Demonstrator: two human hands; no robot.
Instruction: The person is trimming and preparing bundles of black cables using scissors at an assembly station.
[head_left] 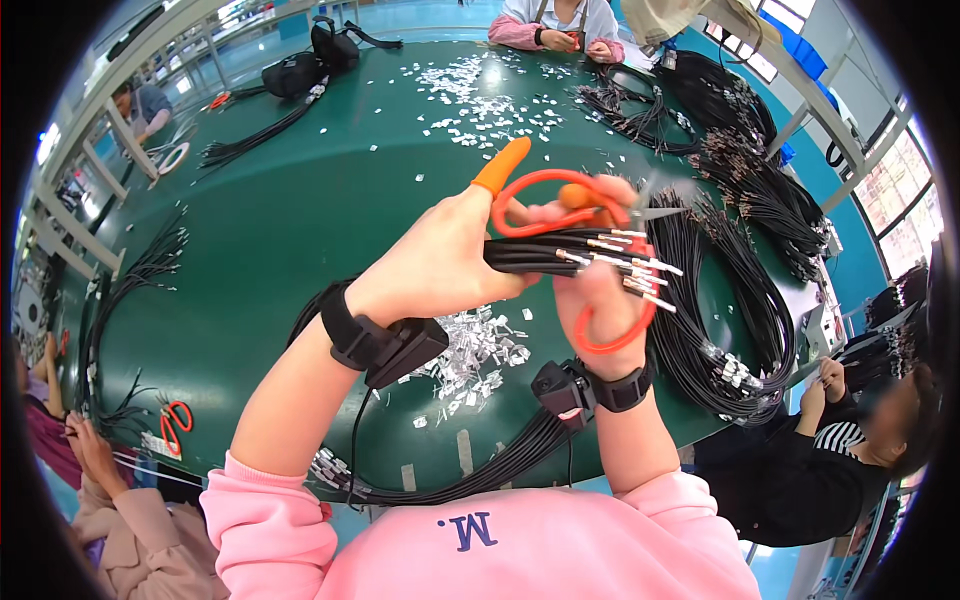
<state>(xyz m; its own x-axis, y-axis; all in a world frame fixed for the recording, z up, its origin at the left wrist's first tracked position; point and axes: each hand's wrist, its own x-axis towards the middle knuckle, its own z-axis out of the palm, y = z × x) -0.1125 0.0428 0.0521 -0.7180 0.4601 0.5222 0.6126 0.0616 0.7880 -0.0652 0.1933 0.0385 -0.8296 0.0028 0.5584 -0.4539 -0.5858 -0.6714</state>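
Observation:
My left hand (430, 250) is closed around a bundle of black cables (535, 252), held above the table with their bare metal terminal ends pointing right. An orange finger cot (505, 165) covers one outstretched digit of that hand. Red-handled scissors (550, 174) are in my right hand (610, 320), its fingers through the loops and the blurred blades pointing right. That hand is right beside the terminal ends, apparently touching them, and one of its fingertips wears an orange cot too. The cables run back behind my left wrist.
White clippings (470, 350) litter the green table (300, 200) under my hands and farther back. Thick black cable coils (700, 300) lie at right; another bundle (470, 470) crosses in front of me. Other red scissors (176, 425) lie at left. Co-workers sit around the table.

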